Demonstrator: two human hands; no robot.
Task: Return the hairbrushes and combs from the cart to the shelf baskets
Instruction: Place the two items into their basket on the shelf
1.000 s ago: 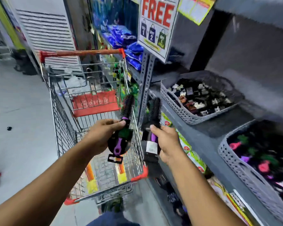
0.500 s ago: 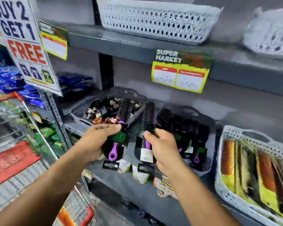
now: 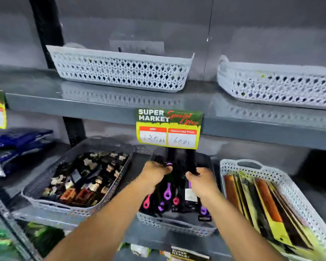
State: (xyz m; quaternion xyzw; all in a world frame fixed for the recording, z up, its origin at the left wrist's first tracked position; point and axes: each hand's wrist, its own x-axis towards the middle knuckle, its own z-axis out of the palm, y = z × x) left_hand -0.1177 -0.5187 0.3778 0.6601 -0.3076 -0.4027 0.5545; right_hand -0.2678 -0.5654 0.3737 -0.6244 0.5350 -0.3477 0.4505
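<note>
My left hand grips a round black hairbrush with a purple handle. My right hand grips a second black hairbrush that carries a white label. Both hands reach into the grey middle basket on the lower shelf, which holds several black brushes with pink and purple handle ends. The held brushes lie down among the others, bristle heads pointing to the back of the basket. The cart is out of view.
A grey basket of hair clips stands to the left. A white basket of packaged combs stands to the right. Two white lattice baskets sit on the upper shelf. A price sign hangs above my hands.
The view has swung from the cart to the shelf. Both hands have carried the brushes forward and down into the middle basket.
</note>
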